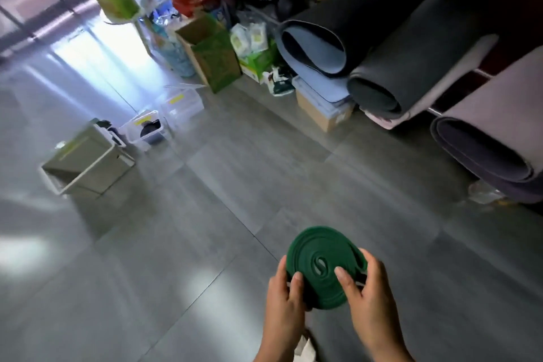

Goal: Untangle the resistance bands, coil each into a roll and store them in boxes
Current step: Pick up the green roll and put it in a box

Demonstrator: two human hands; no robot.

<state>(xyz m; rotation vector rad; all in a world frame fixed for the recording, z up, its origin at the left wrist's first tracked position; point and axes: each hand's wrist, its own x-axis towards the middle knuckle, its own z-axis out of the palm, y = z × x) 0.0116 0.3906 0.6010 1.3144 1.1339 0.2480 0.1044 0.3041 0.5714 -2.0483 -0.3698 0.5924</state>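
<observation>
A person is holding a green resistance band (320, 266), wound into a flat coil, above a grey tiled floor (205, 214) at the near right of the scene. The left hand (283, 300) is gripping the coil's left edge, thumb lying on its face and fingers curling behind. The right hand (367, 294) is clasping the right edge, its thumb pressing near the coil's centre. Well apart from the band, at the far left, three clear plastic boxes are sitting in a row on the floor: the nearest box (88, 161) is tilting, the second box (144, 129) is holding a dark item, and the third box (182, 103) is standing farthest back. Rolled exercise mats (411, 67) are lying stacked along the right side.
</observation>
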